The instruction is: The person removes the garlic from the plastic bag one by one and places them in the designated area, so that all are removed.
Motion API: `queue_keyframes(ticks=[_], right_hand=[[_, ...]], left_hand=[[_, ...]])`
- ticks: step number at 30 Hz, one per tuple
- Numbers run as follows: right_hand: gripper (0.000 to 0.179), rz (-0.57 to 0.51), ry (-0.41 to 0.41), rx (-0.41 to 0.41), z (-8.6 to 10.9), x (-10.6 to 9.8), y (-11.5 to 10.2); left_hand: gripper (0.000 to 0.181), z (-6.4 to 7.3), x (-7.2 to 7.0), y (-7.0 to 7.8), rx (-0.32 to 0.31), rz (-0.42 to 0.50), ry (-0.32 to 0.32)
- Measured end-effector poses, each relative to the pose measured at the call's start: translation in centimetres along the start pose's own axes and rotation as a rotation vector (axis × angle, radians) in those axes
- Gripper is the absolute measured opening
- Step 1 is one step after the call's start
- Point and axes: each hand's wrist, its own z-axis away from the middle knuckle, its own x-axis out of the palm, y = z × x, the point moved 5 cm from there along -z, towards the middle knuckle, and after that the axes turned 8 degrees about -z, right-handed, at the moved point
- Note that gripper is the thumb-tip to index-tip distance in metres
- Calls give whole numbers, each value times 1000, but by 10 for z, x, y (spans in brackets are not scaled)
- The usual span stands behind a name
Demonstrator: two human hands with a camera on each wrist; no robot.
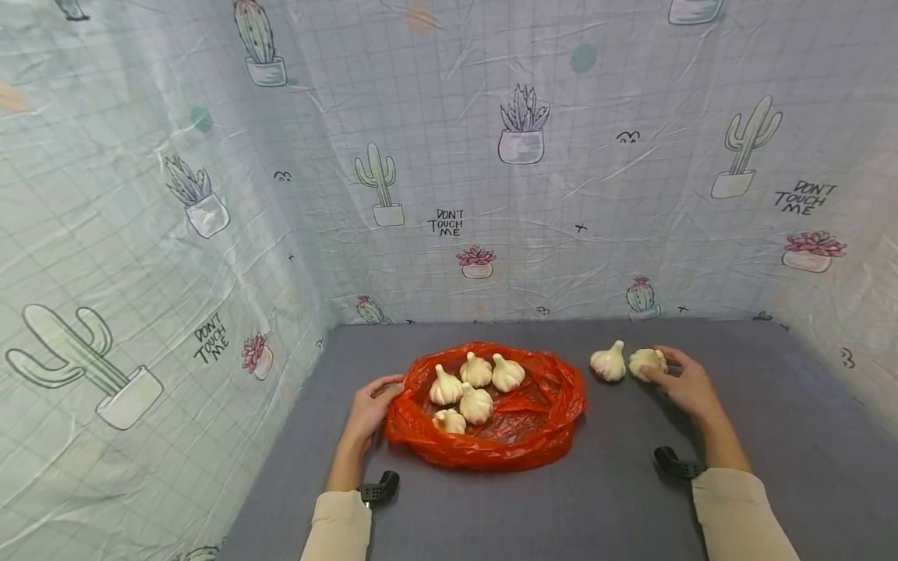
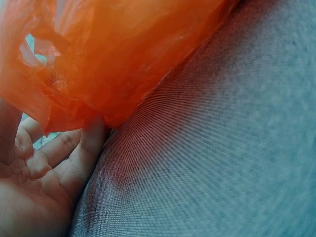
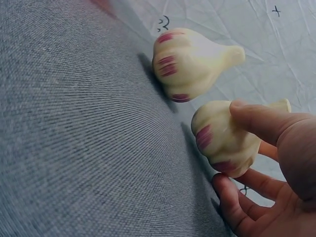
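A red-orange plastic bag (image 1: 484,456) lies with its mouth spread wide on the table, several garlic bulbs (image 1: 476,403) grouped in its left half. At the bag's left rim, my left hand (image 1: 368,409) holds the thin plastic between thumb and fingers; the film partly covers the fingertips in the left wrist view. To the right of the bag, my right hand (image 1: 691,383) grips a garlic bulb (image 3: 222,136), white with purple streaks, thumb on one side and fingers on the other. Another garlic bulb (image 1: 608,361) stands upright just left of the gripped one.
The table has a grey cloth cover (image 1: 505,514). Behind it and at both sides hangs a pale curtain (image 1: 421,273) printed with cacti and lettering. A black wrist camera (image 1: 381,488) sits at the left wrist, and another black camera (image 1: 676,463) at the right.
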Motion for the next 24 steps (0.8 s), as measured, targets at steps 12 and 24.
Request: queue_keyframes(ticks=[12, 24], right_hand=[[81, 6, -19, 16, 1, 4, 0], [85, -31, -51, 42, 1, 4, 4]], left_hand=[[31, 2, 0, 0, 2, -6, 3], [32, 2, 0, 2, 34, 9, 4]])
